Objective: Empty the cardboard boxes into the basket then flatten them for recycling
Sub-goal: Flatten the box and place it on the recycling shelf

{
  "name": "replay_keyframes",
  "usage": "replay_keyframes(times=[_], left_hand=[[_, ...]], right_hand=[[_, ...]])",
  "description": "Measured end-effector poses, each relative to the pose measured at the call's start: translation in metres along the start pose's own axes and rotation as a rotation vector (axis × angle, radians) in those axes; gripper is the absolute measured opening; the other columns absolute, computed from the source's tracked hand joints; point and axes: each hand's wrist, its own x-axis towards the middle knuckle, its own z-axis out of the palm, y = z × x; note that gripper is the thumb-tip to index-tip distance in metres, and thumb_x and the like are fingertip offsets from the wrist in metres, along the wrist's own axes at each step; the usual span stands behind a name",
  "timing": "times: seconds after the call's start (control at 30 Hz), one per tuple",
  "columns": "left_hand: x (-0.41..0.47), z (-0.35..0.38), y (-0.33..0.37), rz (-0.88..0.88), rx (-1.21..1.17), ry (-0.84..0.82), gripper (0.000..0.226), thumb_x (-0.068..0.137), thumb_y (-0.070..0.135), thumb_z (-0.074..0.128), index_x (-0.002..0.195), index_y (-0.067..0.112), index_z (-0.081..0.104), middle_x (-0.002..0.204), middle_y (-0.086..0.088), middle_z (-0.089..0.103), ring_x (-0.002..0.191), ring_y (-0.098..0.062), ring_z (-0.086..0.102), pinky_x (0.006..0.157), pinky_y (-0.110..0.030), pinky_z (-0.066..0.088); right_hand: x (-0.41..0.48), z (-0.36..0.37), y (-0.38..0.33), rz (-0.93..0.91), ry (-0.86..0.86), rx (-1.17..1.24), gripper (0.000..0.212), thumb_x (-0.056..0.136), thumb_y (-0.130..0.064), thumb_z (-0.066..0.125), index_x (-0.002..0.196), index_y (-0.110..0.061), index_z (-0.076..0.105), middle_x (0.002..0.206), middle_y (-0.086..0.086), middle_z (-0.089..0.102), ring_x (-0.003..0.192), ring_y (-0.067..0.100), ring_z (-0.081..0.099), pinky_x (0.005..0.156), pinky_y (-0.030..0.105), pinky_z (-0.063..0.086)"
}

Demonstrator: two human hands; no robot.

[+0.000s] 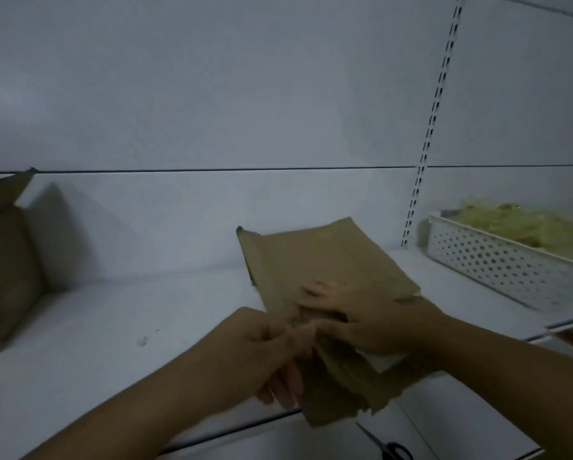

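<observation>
A flattened brown cardboard box [315, 260] lies on the white shelf [129, 327] in the middle of the view, its near end hanging over the shelf's front edge. My left hand [268, 353] grips the box's near-left edge, fingers curled around it. My right hand [354, 317] presses flat on top of the cardboard. At the far right stands a white perforated basket [497, 263] filled with yellowish shredded paper [524, 227]. An upright cardboard box [2, 267] with a raised flap stands at the far left.
Black-handled scissors [391, 446] lie on the lower shelf by the bottom edge. A slotted metal upright [434, 117] runs down the white back wall. The shelf's front edge crosses under my forearms.
</observation>
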Motion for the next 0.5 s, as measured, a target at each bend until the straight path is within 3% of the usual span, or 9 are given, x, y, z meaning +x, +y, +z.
replay_keyframes(times=[0.07,0.13,0.23,0.27,0.37,0.5], left_hand=[[0.003,-0.016,-0.007,0.034,0.031,0.132,0.032,0.088,0.031,0.057,0.077,0.004,0.07,0.061,-0.005,0.07,0.055,-0.017,0.067,0.053,-0.026,0.051],[0.009,-0.031,-0.011,0.104,0.057,0.296,0.026,0.09,0.02,0.057,0.079,0.0,0.071,0.061,-0.006,0.07,0.057,-0.018,0.067,0.059,-0.031,0.053],[0.028,-0.041,-0.009,0.227,0.209,0.435,0.024,0.089,0.021,0.059,0.076,0.006,0.072,0.067,-0.003,0.071,0.067,-0.02,0.067,0.071,-0.035,0.054],[0.038,-0.042,-0.007,0.245,0.303,0.45,0.023,0.089,0.025,0.059,0.077,0.011,0.073,0.072,-0.001,0.071,0.071,-0.019,0.065,0.074,-0.035,0.052],[0.074,-0.04,-0.014,0.248,0.58,0.408,0.02,0.091,0.031,0.052,0.099,0.022,0.069,0.098,0.004,0.069,0.085,-0.012,0.06,0.078,-0.029,0.048],[0.116,-0.032,-0.05,0.148,0.9,0.348,0.041,0.094,0.042,0.037,0.129,0.025,0.05,0.136,-0.002,0.05,0.122,-0.022,0.045,0.099,-0.037,0.038]], right_hand=[[0.003,0.015,0.001,-0.004,-0.069,-0.006,0.057,0.096,-0.055,0.026,0.147,-0.04,0.007,0.145,-0.027,-0.014,0.13,-0.004,-0.016,0.117,0.038,-0.007],[0.003,0.02,0.005,-0.046,-0.059,-0.002,0.057,0.095,-0.056,0.026,0.147,-0.042,0.008,0.147,-0.026,-0.016,0.129,-0.005,-0.02,0.117,0.039,-0.01],[-0.007,0.017,0.006,-0.176,-0.089,-0.035,0.054,0.095,-0.054,0.031,0.146,-0.043,0.015,0.15,-0.027,-0.008,0.132,-0.007,-0.02,0.111,0.022,-0.016],[-0.014,0.018,0.005,-0.223,-0.063,-0.047,0.052,0.095,-0.052,0.033,0.145,-0.042,0.02,0.151,-0.026,-0.003,0.135,-0.007,-0.016,0.109,0.018,-0.014],[-0.032,0.027,0.006,-0.311,0.156,-0.176,0.051,0.093,-0.056,0.031,0.141,-0.038,0.033,0.153,-0.021,0.022,0.141,-0.001,0.015,0.113,0.021,0.006],[-0.03,0.026,0.03,-0.011,0.212,-0.164,0.054,0.092,-0.057,0.032,0.141,-0.035,0.034,0.153,-0.013,0.027,0.138,0.005,0.026,0.109,0.02,0.014]])
